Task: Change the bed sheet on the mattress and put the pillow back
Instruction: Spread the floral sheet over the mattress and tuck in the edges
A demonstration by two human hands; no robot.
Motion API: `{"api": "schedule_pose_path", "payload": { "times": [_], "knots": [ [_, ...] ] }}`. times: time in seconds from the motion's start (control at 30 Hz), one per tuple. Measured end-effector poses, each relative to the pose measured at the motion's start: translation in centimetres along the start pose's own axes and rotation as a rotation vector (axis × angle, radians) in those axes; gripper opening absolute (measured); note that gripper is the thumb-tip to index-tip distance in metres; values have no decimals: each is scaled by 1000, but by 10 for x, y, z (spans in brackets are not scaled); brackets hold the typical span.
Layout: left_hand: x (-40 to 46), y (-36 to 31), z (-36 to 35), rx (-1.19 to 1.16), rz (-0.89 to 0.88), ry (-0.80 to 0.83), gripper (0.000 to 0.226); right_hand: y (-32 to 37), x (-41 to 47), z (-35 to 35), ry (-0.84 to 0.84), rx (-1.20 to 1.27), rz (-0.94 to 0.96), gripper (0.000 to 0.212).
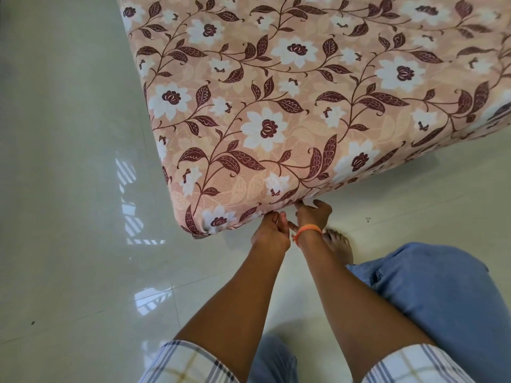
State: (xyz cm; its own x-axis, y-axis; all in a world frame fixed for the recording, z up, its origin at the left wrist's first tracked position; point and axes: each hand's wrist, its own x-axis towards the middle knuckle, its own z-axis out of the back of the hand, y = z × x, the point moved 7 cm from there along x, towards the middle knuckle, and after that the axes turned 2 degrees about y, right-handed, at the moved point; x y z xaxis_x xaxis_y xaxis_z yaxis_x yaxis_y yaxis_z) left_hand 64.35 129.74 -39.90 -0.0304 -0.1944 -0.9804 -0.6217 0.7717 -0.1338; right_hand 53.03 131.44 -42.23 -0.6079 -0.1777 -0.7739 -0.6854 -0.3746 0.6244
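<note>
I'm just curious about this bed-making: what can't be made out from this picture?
- Head view: the fingertips of both hands, left and right, vanish under the floral sheet edge, so their grip is unclear.
- The mattress itself is wholly covered by the sheet.
- The bed's far end is cut off by the frame.
- No pillow is in view.

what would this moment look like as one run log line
step: tucking pink floral bed sheet at mattress edge | left hand: grip on sheet edge | right hand: grip on sheet edge | pillow: not in view
</note>
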Motion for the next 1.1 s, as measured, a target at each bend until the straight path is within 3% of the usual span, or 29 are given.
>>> {"api": "schedule_pose_path", "payload": {
  "times": [0.17,0.33,0.43,0.63,0.73,0.8,0.87,0.93,0.97,1.03,1.1],
  "knots": [
    [8,-24,4,220,-212,-96,8,3,-3,-10,-85,-63,88,46],
    [22,-38,12,398,-357,-111,15,-26,-4,-13,26,-102,-192,44],
    [23,-37,12,435,-347,-95,20,-27,-5,-18,76,-170,-168,51],
    [15,-34,16,524,-209,-20,27,-41,-15,-22,314,266,-325,36],
    [16,-37,20,574,-251,-30,29,-55,-28,-16,236,308,-366,17],
    [17,-32,18,723,-326,-30,34,-46,-37,0,100,-30,-113,9],
    [8,-32,16,1041,-536,-46,34,-17,-54,9,-22,-553,502,13],
    [-10,-40,21,1355,-882,-44,20,-6,-80,-2,31,-910,1077,24],
    [-19,-46,28,1499,-1093,-41,8,-7,-88,-10,105,-1040,1240,31],
    [-32,-51,44,1769,-1515,-66,32,-19,-90,-23,293,-1229,1376,45],
    [-36,-51,54,1923,-1726,-67,51,-27,-94,-32,394,-1306,1438,55]
  ]
}}
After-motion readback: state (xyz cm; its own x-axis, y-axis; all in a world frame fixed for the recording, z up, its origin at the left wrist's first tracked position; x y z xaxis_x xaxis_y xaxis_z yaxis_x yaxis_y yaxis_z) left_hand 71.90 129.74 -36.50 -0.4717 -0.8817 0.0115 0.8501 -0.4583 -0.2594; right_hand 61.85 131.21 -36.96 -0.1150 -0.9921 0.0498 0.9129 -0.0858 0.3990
